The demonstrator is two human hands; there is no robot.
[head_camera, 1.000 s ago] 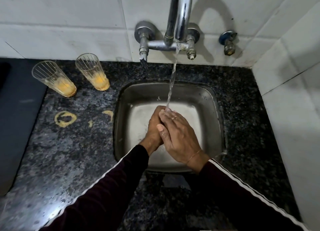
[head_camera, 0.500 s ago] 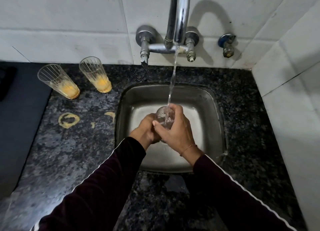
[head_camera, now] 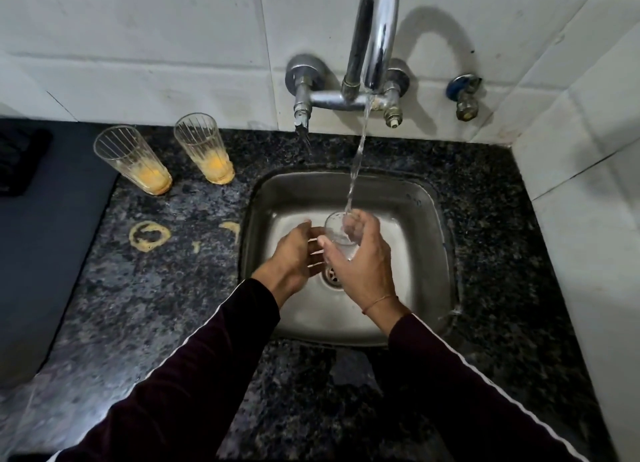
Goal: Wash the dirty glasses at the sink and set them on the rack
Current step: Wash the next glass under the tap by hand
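Head view, glass in hand: my right hand [head_camera: 360,264] grips a clear glass [head_camera: 341,231] from the side, thumb and fingers curled round its wall, mouth tilted up under the stream.
Head view, left hand: my left hand [head_camera: 294,255] hovers just beside the glass with fingers spread and relaxed; whether the fingertips touch the wall I cannot tell.
Head view, water: the tap [head_camera: 374,35] is running and the water stream [head_camera: 358,156] falls into the mouth of the glass, over the sink [head_camera: 426,219].
Head view, glasses waiting: two ribbed glasses stand upright on the counter [head_camera: 173,305] left of the sink, the left glass [head_camera: 133,160] and the right glass [head_camera: 204,153], both with orange residue at the bottom.
Head view, spills: an orange ring stain [head_camera: 149,235] and smaller smears mark the counter between those glasses and the sink.
Head view, rack: a dark object at the far left edge may be it; I cannot tell.
Progress: I judge the first glass is at the rinsing step, near clean but not yet set down.
Left to do: two dirty glasses untouched, and nothing visibly on a rack.
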